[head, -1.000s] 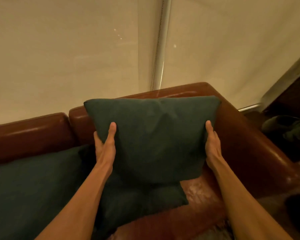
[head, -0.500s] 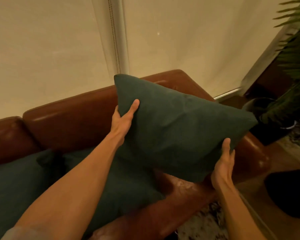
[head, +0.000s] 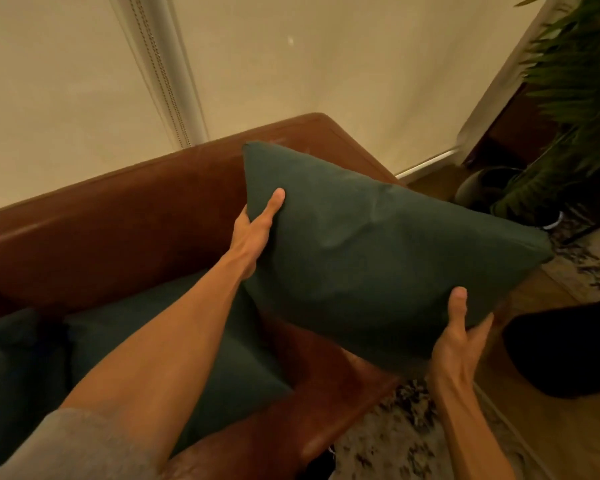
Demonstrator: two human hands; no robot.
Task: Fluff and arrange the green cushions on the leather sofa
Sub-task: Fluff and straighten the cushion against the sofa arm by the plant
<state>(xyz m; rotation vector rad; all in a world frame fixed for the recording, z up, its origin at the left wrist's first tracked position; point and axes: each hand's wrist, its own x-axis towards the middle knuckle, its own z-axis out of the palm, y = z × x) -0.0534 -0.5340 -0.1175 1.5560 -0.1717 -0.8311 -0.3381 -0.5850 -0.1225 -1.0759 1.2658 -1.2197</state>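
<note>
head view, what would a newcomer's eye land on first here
The big green cushion is held tilted in the air at centre right, gripped by the left hand at its upper left edge and the right hand at its lower edge. Behind it runs the brown leather sofa, with a second cushion lying on its seat at lower left. A leafy plant fills the upper right corner.
</note>
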